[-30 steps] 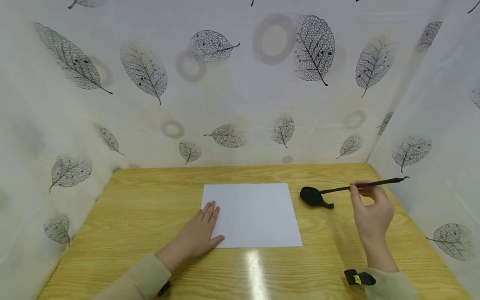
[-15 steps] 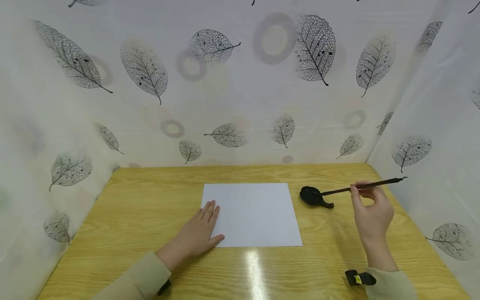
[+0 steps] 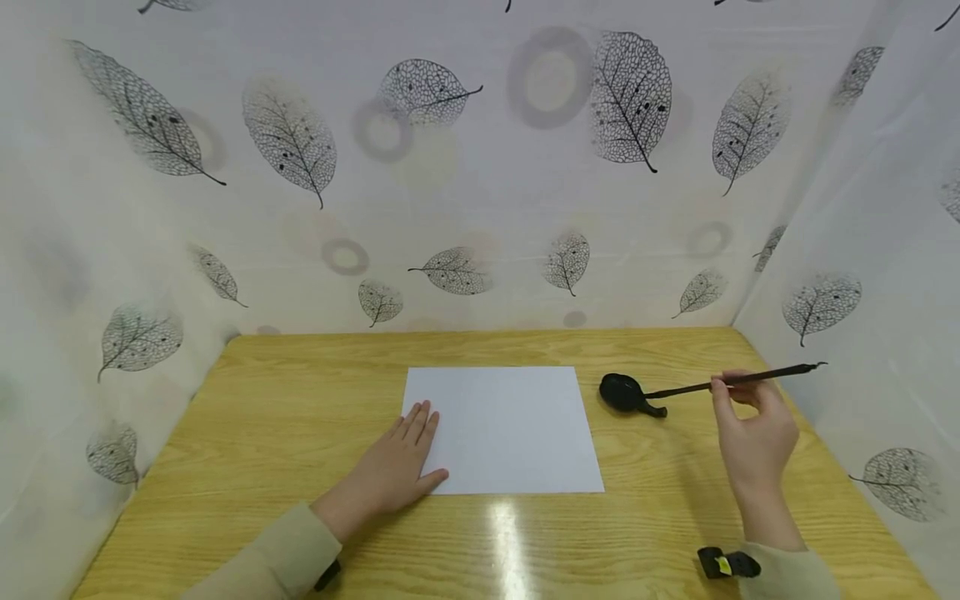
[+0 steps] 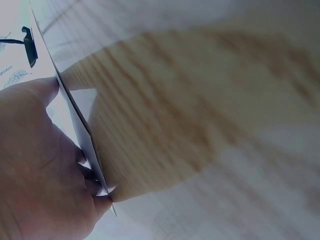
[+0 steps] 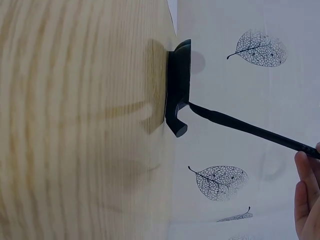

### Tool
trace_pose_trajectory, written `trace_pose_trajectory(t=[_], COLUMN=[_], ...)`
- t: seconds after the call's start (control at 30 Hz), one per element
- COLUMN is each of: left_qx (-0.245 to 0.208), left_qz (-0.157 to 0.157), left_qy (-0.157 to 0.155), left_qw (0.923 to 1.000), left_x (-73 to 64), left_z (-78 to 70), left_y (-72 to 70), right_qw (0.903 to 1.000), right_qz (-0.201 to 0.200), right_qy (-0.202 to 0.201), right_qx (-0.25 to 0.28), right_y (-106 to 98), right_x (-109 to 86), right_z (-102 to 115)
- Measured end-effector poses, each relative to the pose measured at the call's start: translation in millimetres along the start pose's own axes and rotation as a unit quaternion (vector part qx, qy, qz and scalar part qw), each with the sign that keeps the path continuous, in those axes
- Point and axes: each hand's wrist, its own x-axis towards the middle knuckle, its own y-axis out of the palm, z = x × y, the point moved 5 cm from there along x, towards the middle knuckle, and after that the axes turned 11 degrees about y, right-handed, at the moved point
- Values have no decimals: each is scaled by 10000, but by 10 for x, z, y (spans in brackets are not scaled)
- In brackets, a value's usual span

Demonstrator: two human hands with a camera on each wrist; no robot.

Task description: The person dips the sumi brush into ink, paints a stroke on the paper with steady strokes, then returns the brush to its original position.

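Observation:
My left hand (image 3: 396, 467) rests flat on the left edge of a white sheet of paper (image 3: 517, 433), fingers straight and thumb spread. In the left wrist view, the hand (image 4: 45, 160) lies along the paper's edge. My right hand (image 3: 757, 442) pinches a dark calligraphy brush (image 3: 686, 389) about midway, tilted with its tip end down to the left. That end meets the stem-side rim of a small black ink dish (image 3: 621, 392). The right wrist view shows the brush (image 5: 250, 129) touching the dish (image 5: 179, 75) just above its curled stem; its very tip is hidden.
A wooden table (image 3: 315, 400) carries everything. Pale curtains (image 3: 480, 192) printed with leaves hang behind it and at both sides. Each wrist wears a dark strap, such as the right strap (image 3: 727, 564).
My right hand has shifted slightly right and down, drawing the brush tip toward the stem side of the ink dish. The left hand and the paper have stayed in place.

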Motion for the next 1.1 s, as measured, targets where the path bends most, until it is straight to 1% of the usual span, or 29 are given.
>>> trace_pose_trajectory(t=[0.33, 0.43, 0.6, 0.73, 0.87, 1.1], left_qx=[-70, -69, -88, -91, -114, -47], left_qz=[25, 26, 12, 11, -8, -30], left_qy=[-28, -32, -32, -23, -8, 3], left_qw=[10000, 10000, 10000, 10000, 9999, 10000], left_x=[-11, -8, -3, -4, -6, 2], left_z=[-17, -15, -19, -25, -31, -11], left_y=[-32, -30, -31, -25, -25, -18], right_qw=[9998, 9995, 9989, 9995, 9999, 9994], right_qz=[-88, -92, 21, 70, 36, -119], right_qy=[108, 165, 189, 140, 120, 289], right_qx=[108, 256, 431, 256, 70, 136], right_y=[-130, -121, -52, -1, -12, -102], right_x=[19, 26, 26, 18, 9, 21], right_z=[-15, -2, 43, 37, -6, -75])
